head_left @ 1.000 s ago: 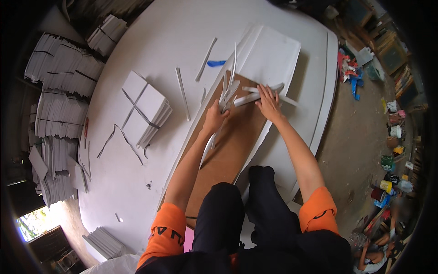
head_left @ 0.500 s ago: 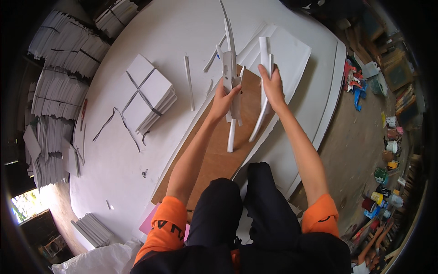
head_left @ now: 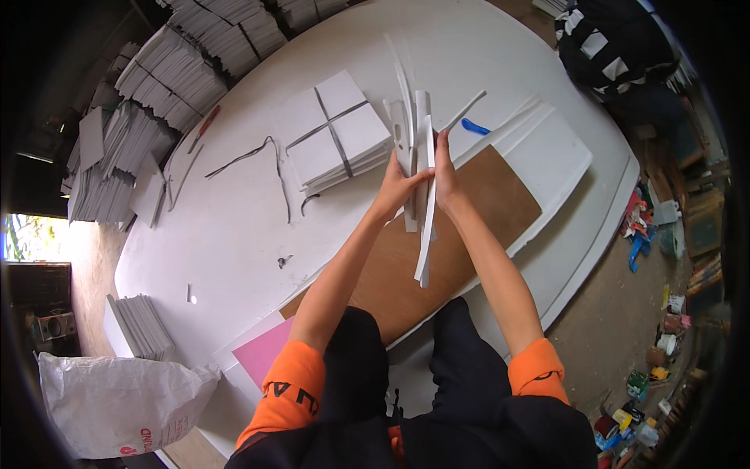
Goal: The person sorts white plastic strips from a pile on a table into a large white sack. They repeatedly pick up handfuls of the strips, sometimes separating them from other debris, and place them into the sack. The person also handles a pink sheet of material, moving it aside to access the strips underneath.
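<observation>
Over the brown board (head_left: 492, 191), both my hands are closed around a bundle of long white strips (head_left: 425, 242) that look like paper or card offcuts. My left hand (head_left: 397, 190) grips the bundle from the left, its thumb across the front. From the right, my right hand (head_left: 446, 180) presses against the same strips, fingers pointing up. One piece at the left of the bundle has an oblong hole. Beyond my right fingertips a thin white strip (head_left: 467, 108) slants away, and whether I hold it I cannot tell. Close to it lies a blue, elongated object (head_left: 474, 126).
Left of my hands sits a strapped stack of white boards (head_left: 332, 133), with a loose dark strap (head_left: 279, 176) beside it. A white sheet (head_left: 562, 148) lies under the brown board. White sack (head_left: 117, 402) at lower left; paint pots (head_left: 637, 383) along the right floor.
My hands have come together, joining the strips that each held apart into one bundle. The view has turned, so the table and stacks appear shifted right.
</observation>
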A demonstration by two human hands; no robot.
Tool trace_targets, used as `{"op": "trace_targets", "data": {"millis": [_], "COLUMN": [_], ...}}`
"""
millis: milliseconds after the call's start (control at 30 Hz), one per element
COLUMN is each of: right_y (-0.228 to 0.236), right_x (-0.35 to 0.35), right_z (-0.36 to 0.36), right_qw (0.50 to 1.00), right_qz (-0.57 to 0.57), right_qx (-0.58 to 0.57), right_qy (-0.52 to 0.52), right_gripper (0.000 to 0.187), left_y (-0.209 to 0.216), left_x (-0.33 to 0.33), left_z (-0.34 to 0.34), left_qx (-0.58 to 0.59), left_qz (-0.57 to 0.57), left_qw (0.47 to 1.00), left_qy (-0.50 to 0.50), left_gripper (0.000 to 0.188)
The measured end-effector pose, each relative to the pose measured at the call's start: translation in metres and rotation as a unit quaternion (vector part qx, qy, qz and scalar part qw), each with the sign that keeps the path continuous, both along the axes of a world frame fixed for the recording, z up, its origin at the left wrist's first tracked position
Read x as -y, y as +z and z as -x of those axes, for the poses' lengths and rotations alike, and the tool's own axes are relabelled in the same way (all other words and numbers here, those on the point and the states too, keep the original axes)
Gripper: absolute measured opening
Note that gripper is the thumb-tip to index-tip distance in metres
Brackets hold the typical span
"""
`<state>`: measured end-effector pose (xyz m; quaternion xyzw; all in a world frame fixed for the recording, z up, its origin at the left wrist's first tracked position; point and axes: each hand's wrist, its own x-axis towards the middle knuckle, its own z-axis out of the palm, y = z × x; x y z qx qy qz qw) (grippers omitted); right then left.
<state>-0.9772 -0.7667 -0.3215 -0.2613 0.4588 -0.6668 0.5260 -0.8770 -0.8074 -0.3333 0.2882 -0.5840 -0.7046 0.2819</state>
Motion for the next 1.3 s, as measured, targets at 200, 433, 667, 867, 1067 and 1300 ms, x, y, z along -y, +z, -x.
{"op": "trace_targets", "data": {"millis": [200,433,667,867,1067,1300], "right_y": [-0.077,-0.162,-0.206,-0.189,-0.179,-0.194], "right_x": [0.054,0.095,0.125,0.114,0.117,0.114], "right_z": [-0.019,0.104,0.139,0.110,0.042,0.036], "right_qw": [0.997,0.869,0.682,0.808,0.707,0.695], "right_qz": [-0.071,-0.193,-0.294,-0.338,-0.299,-0.304], "right_qx": [0.013,-0.421,-0.626,-0.483,-0.638,-0.651], "right_qy": [-0.035,-0.172,-0.236,0.012,-0.056,-0.034], "right_gripper": [0.077,0.048,0.031,0.061,0.080,0.070], "left_y": [-0.024,-0.073,-0.106,-0.109,-0.112,-0.115], "left_x": [0.051,0.071,0.082,0.077,0.079,0.082], "left_z": [-0.027,-0.009,-0.014,-0.009,-0.008,-0.006], "left_qx": [0.156,0.257,0.250,0.261,0.235,0.226], "left_qz": [0.099,0.132,0.118,0.097,0.114,0.121], "left_qw": [0.981,0.937,0.928,0.925,0.927,0.932], "left_qy": [0.055,0.194,0.249,0.260,0.268,0.257], "left_gripper": [0.071,0.075,0.076,0.076,0.073,0.075]}}
